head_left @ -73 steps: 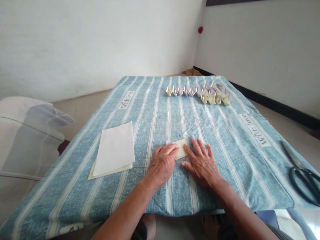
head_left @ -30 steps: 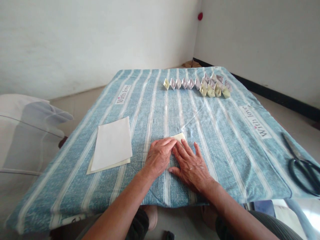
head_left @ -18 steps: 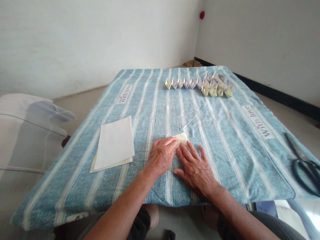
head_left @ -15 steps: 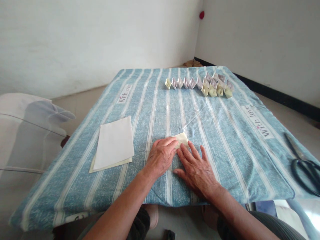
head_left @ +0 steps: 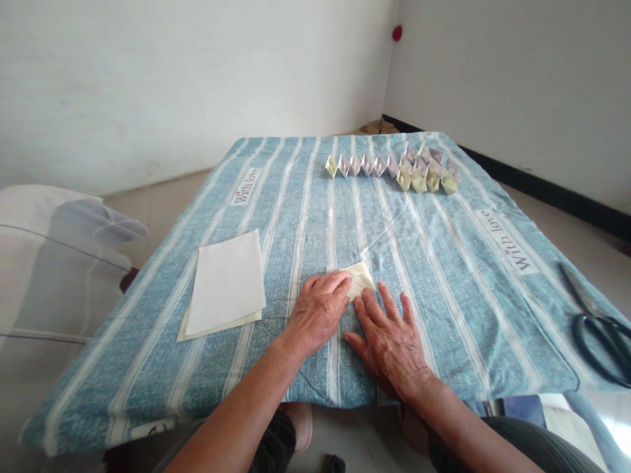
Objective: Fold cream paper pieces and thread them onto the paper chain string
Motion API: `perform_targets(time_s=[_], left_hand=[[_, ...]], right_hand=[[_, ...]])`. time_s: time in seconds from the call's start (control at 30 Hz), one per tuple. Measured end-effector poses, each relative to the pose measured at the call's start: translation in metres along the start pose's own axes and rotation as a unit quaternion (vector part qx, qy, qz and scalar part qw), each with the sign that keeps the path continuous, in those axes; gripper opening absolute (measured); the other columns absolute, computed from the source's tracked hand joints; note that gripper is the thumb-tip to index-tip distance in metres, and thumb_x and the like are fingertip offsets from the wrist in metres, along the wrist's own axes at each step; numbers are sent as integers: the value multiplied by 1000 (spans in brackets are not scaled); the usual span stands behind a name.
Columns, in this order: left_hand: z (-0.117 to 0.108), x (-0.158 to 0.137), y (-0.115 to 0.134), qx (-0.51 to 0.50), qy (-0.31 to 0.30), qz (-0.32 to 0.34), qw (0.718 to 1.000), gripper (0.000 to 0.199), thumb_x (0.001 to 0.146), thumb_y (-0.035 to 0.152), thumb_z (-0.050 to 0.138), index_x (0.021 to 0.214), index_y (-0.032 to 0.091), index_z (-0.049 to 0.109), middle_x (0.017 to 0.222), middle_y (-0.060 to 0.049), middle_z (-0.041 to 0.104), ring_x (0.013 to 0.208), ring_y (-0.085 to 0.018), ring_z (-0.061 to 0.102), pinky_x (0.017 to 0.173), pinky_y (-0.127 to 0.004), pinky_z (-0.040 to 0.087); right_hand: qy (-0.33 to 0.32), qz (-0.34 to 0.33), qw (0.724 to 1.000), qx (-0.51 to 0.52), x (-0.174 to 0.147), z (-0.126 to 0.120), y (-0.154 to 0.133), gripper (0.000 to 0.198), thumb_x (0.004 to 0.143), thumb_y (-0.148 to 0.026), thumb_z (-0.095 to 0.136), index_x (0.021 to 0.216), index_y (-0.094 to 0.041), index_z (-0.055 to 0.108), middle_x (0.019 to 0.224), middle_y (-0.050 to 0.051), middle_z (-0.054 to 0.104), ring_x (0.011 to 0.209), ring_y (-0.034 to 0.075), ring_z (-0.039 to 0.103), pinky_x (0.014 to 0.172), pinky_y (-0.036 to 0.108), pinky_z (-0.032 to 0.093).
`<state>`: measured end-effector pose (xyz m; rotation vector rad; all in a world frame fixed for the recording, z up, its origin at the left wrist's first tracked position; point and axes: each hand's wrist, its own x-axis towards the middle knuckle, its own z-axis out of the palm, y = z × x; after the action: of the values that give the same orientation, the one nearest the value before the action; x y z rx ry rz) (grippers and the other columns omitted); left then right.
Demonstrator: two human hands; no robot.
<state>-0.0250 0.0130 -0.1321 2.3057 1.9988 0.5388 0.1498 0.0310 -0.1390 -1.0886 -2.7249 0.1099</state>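
Observation:
A small pale-yellow folded paper (head_left: 361,278) lies on the striped cloth near the table's front middle. My left hand (head_left: 320,305) rests on its left part, fingers close together and bent over it, holding it against the cloth; the part beneath them is hidden. Palm down, my right hand (head_left: 389,335) lies with its fingers spread, the fingertips at the paper's lower right edge. To the left is a stack of paper sheets (head_left: 227,282), white on top with a yellowish edge showing below.
Several folded paper shapes (head_left: 379,165), lilac and yellow, stand in rows at the far right of the table. Black-handled scissors (head_left: 599,322) lie at the right edge. The blue striped tablecloth (head_left: 296,210) has some creases. A white-covered object (head_left: 54,263) stands left of the table.
My right hand has slid slightly right and down, so more of the folded paper shows between my hands. My left hand stays almost in place on it.

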Motion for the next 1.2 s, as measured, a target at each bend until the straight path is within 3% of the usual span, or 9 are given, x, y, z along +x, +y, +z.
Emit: perform_targets(time_s=[0.33,0.67,0.93,1.2], left_hand=[[-1,2,2,-16,3,-9,1000,27,97,19,45,121,20,56,133,-10,59,123,-24,54,101,-47,42],[-3,2,2,-24,3,-9,1000,30,94,14,45,120,21,57,132,-9,60,124,-24,54,102,-48,43],[-3,3,3,-16,-9,-21,1000,29,95,16,46,122,19,56,134,-11,59,125,-25,53,103,-49,42],[-4,2,2,-24,-4,-14,1000,31,93,12,46,121,20,57,134,-10,59,125,-25,53,102,-49,42]], right_hand=[[4,-24,1000,6,5,2,-3,67,98,-58,27,143,-12,45,150,11,43,143,37,26,111,63,23],[17,30,999,-18,-3,-2,1,64,99,-55,29,136,-9,53,144,15,50,143,36,26,113,63,15],[14,-16,1000,-4,4,3,0,73,98,-61,22,142,-8,46,150,14,42,144,34,25,113,62,18],[9,35,999,-15,1,-4,4,70,97,-58,29,139,-5,49,147,19,46,144,36,25,113,63,18]])
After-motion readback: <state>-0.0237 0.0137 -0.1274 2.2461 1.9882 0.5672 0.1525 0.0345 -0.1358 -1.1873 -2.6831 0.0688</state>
